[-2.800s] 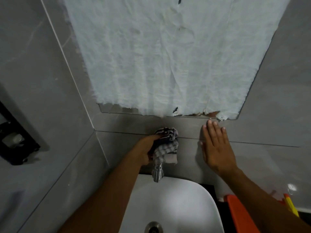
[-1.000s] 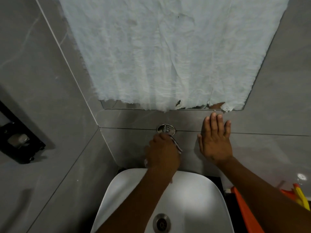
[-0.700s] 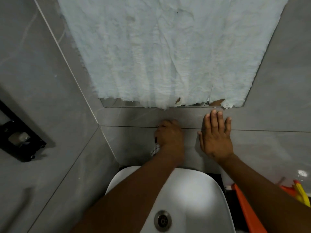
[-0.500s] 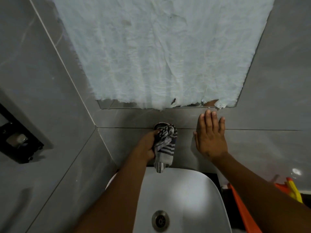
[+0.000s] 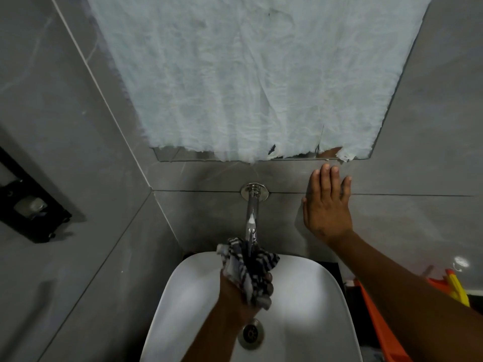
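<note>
A chrome tap (image 5: 252, 212) sticks out of the grey tiled wall above a white basin (image 5: 308, 301). My left hand (image 5: 235, 296) grips a striped dark-and-white cloth (image 5: 248, 270) bunched round the tap's outer end, over the basin. The tap's wall flange and most of its pipe are bare. My right hand (image 5: 326, 207) presses flat against the wall tile to the right of the tap, fingers straight and pointing up.
A mirror (image 5: 167, 155) above the tap is covered by crumpled white paper (image 5: 248, 74). A black holder (image 5: 28, 212) is fixed to the left wall. Orange and yellow plastic items (image 5: 454, 286) stand at the right. The basin drain (image 5: 251, 334) lies below my left wrist.
My left hand has slid the cloth from the wall end of the tap down to its outer end, baring the flange and pipe. My right hand stays flat on the wall.
</note>
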### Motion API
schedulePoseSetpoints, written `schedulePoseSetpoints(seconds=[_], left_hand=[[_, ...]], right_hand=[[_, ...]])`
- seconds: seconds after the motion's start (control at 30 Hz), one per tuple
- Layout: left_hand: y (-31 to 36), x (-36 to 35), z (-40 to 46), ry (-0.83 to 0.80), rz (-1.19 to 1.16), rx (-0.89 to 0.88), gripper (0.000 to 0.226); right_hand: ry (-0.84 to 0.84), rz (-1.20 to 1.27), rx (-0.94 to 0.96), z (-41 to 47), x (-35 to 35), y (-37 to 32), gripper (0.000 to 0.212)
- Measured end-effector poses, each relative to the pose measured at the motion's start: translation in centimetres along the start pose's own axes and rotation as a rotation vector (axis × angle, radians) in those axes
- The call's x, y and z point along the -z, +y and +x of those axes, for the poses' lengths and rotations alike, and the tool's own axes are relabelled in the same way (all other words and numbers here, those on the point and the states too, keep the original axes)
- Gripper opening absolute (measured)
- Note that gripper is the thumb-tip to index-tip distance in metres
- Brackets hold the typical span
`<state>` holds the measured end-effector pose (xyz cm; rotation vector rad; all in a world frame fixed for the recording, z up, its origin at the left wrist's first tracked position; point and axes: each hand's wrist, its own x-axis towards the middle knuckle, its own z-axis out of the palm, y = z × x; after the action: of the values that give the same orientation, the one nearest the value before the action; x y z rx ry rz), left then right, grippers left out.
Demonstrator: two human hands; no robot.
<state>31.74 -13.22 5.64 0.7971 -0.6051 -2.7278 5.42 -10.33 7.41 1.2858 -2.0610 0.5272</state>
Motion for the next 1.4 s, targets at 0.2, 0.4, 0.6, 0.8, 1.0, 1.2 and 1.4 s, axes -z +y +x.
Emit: schedulePoseSetpoints(seconds=[0.2, 0.4, 0.6, 0.8, 1.0, 1.2, 1.4], left_hand=[[3.4, -3.2, 0.1, 0.131, 0.009, -0.092, 0.069], [2.4, -6.5, 0.7, 0.742, 1.196, -0.677, 0.059], [4.4, -10.0, 2.5, 0.949, 1.899, -0.54, 0.082], [11.5, -11.7, 5.9, 0.668, 0.913, -0.294, 0.038], [8.9, -8.6, 3.4, 0.578, 0.862, -0.394, 0.044], [4.7, -3.3, 0.5, 0.488, 1.019, -0.419, 0.037], [1.8, 0.0, -1.7, 0.146, 0.256, -0.151, 0.04]], right_hand=[[-0.01, -0.02, 0.021, -0.1, 0.1, 0.2, 0.078], [-0.021, -0.039, -0.017, 0.0, 0.2, -0.3, 0.076], [-0.033, -0.066, -0.009, 0.0, 0.3, -0.2, 0.074], [-0.057, -0.096, -0.012, 0.0, 0.4, -0.2, 0.074], [-0.109, -0.101, -0.067, 0.1, 1.2, -1.1, 0.077], [-0.211, -0.02, -0.182, 0.1, 2.9, -3.0, 0.079], [-0.61, 0.73, -0.592, -5.6, 5.2, -9.6, 0.074]])
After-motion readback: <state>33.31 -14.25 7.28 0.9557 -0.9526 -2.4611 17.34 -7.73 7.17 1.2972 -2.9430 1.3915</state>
